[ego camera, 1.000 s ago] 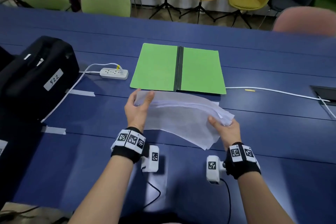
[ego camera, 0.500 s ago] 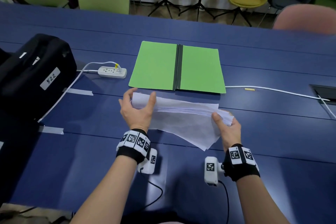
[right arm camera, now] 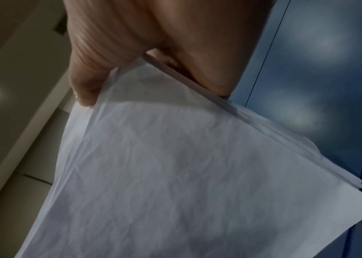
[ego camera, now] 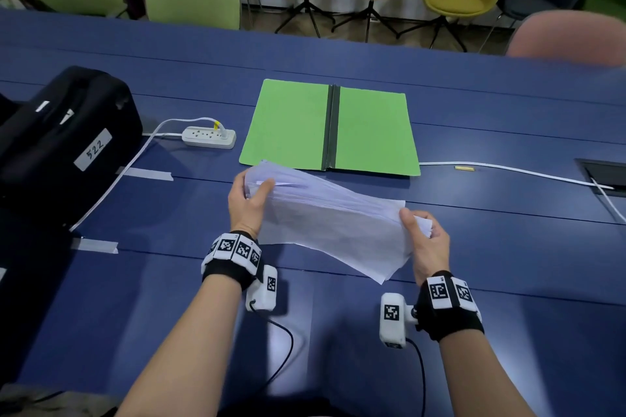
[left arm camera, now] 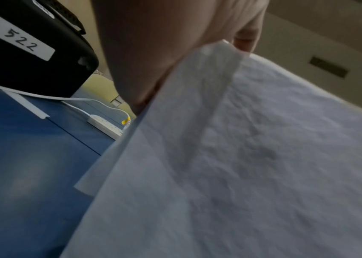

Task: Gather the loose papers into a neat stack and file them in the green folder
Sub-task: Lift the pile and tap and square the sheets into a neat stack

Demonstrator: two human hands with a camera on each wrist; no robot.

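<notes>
A stack of white papers (ego camera: 332, 223) hangs between my two hands just above the blue table, its sheets fanned and uneven along the near edge. My left hand (ego camera: 252, 191) grips the stack's left end, thumb on top. My right hand (ego camera: 418, 225) grips the right end, thumb over the top sheet. The papers (left arm camera: 241, 157) fill the left wrist view, and the right wrist view shows the papers (right arm camera: 153, 165) under my palm with offset corners. The green folder (ego camera: 330, 127) lies open and flat just beyond the stack, dark spine in the middle.
A black case (ego camera: 57, 142) labelled 522 sits at the left. A white power strip (ego camera: 209, 137) and its cable lie left of the folder. Another white cable (ego camera: 515, 171) runs right to a table hatch (ego camera: 603, 173). Chairs stand beyond the table's far edge.
The stack has risen at its left end and tilted, with the left hand shifting from cupping the corner to gripping it. The right hand has kept its hold on the right end.
</notes>
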